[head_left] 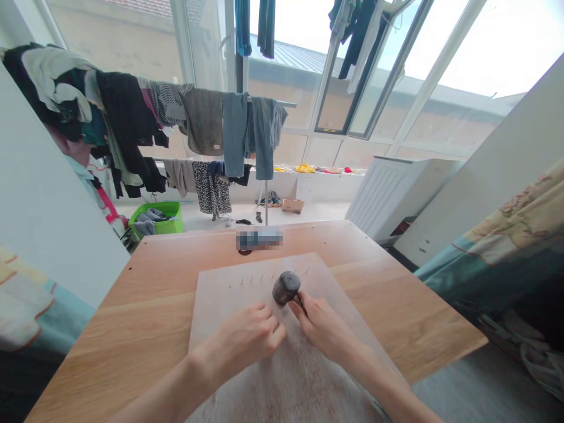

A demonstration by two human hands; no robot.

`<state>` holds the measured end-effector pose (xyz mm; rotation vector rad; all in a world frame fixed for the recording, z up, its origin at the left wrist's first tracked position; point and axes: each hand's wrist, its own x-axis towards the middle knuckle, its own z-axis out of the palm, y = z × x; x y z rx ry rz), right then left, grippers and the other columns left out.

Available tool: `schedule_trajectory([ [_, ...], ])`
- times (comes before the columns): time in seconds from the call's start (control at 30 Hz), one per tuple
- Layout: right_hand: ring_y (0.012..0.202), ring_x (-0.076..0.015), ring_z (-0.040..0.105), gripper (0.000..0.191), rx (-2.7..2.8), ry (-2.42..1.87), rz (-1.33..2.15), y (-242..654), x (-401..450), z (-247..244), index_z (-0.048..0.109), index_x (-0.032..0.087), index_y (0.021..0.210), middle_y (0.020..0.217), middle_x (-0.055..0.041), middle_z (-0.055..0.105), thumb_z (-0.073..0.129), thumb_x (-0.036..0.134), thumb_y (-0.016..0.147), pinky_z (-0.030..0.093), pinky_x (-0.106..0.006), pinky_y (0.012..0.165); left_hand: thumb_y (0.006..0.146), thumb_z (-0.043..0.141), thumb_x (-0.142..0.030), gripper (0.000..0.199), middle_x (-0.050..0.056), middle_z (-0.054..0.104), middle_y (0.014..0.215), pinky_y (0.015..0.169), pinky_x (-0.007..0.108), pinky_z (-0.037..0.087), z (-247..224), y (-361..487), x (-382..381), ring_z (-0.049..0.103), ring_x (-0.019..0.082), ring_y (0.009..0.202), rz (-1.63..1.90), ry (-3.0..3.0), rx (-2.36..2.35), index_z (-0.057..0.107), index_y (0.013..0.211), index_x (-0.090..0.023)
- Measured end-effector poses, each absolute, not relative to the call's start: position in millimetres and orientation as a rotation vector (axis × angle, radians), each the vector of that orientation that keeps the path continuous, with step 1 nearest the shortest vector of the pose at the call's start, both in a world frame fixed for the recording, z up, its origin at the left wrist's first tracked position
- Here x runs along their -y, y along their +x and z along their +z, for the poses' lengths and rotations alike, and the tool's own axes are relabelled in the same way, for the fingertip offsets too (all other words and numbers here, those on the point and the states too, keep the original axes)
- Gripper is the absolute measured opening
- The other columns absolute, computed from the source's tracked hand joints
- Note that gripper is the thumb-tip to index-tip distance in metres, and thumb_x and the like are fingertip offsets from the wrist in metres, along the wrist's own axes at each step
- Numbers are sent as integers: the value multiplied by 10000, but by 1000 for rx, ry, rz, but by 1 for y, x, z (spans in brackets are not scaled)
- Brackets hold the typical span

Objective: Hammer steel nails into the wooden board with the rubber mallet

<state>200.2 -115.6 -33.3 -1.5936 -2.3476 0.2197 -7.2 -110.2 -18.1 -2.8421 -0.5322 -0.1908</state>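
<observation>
My right hand (324,323) grips the short visible part of the handle of a mallet (286,287) with a thick black head, which is over the board. Just left of it, my left hand (253,332) is closed with its fingers curled low over the board; whatever they pinch, if anything, is hidden. Both hands are above a pale, worn wooden board (215,299). A row of several thin nails (251,279) stands upright in the board, beyond my hands. The mallet head covers part of that row.
The board lies on a wood-grain table (145,311). At its far edge is a blurred-out object (259,239). Beyond stand a laundry rack hung with clothes (202,120), a green basket (176,225) and a white cabinet (396,188). Curtains (511,235) hang at both sides.
</observation>
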Motion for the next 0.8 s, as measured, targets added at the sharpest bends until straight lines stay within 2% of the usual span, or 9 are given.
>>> schedule_trajectory([
  [0.2, 775, -238, 700, 327, 2184, -1686, 610, 198, 117, -25, 626, 172, 1047, 885, -110, 744, 334, 321, 1056, 408, -296, 650, 855, 491, -10, 265, 34, 690, 848, 704, 319, 475, -12, -28, 95, 644, 201, 761, -372, -2964, 693, 640, 925, -218],
  [0.3, 864, -270, 708, 309, 2115, -1753, 704, 198, 117, -20, 623, 183, 1060, 912, -115, 745, 360, 342, 1043, 407, -310, 698, 897, 523, -103, 207, 22, 712, 879, 797, 295, 492, -21, -51, 77, 661, 181, 831, -837, -2985, 1084, 677, 940, -236],
  [0.37, 902, -286, 705, 315, 2092, -1770, 741, 197, 117, -18, 617, 179, 1064, 926, -122, 744, 351, 347, 1042, 409, -319, 718, 909, 576, -218, 121, 25, 738, 913, 858, 308, 502, -32, -67, 65, 677, 190, 887, -1212, -2815, 1443, 696, 917, -229],
  [0.43, 915, -294, 700, 324, 2090, -1768, 772, 197, 116, -17, 611, 171, 1072, 939, -130, 740, 339, 346, 1042, 411, -325, 727, 885, 617, -301, 117, 20, 756, 929, 863, 313, 518, -43, -79, 55, 691, 198, 893, -1425, -2608, 1754, 706, 890, -224],
  [0.53, 918, -294, 696, 330, 2077, -1778, 800, 197, 116, -18, 605, 170, 1078, 935, -130, 735, 339, 360, 1039, 411, -325, 729, 847, 643, -342, 144, 10, 766, 933, 852, 309, 533, -53, -89, 50, 702, 201, 884, -1439, -2552, 1935, 726, 885, -230],
  [0.67, 857, -289, 695, 344, 2076, -1779, 797, 197, 116, -18, 606, 185, 1073, 907, -120, 731, 330, 389, 1037, 405, -324, 697, 834, 626, -312, 223, 9, 759, 904, 889, 330, 543, -55, -94, 54, 701, 192, 861, -1447, -2658, 1860, 744, 1009, -241],
  [0.8, 847, -289, 689, 341, 2068, -1781, 796, 197, 117, -17, 603, 187, 1063, 891, -119, 729, 327, 384, 1035, 410, -329, 706, 845, 604, -317, 222, 34, 755, 926, 820, 308, 584, -59, -97, 57, 695, 190, 864, -1536, -2703, 1835, 746, 988, -224],
])
